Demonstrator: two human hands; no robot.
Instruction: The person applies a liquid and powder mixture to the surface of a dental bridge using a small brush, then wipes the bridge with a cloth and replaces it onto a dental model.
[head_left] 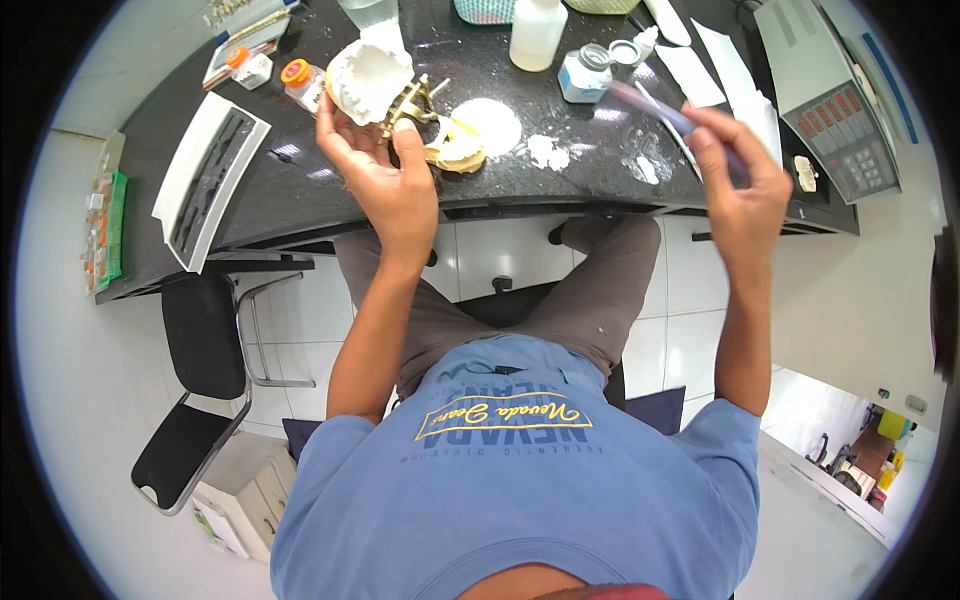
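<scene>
My left hand (pixel 385 180) is closed around a brass dental articulator (pixel 408 106), tilted at the table's edge. White plaster (pixel 370 78) covers its upper part. A yellowish dental cast (pixel 458 148) on its other arm rests low by the tabletop. Off to the right, my right hand (pixel 738 170) grips a slim tool with a bluish-purple handle (pixel 655 108), smeared by motion; its working end cannot be made out. That tool points toward a small blue-labelled jar (pixel 584 75) and an open small pot (pixel 625 55).
On the black table (pixel 320 200) are a round white patch (pixel 494 125), white powder clumps (pixel 548 152), a translucent bottle (pixel 537 35) and two orange-capped jars (pixel 297 73). A white case (pixel 212 180) lies left; a grey keypad device (pixel 840 110) stands right.
</scene>
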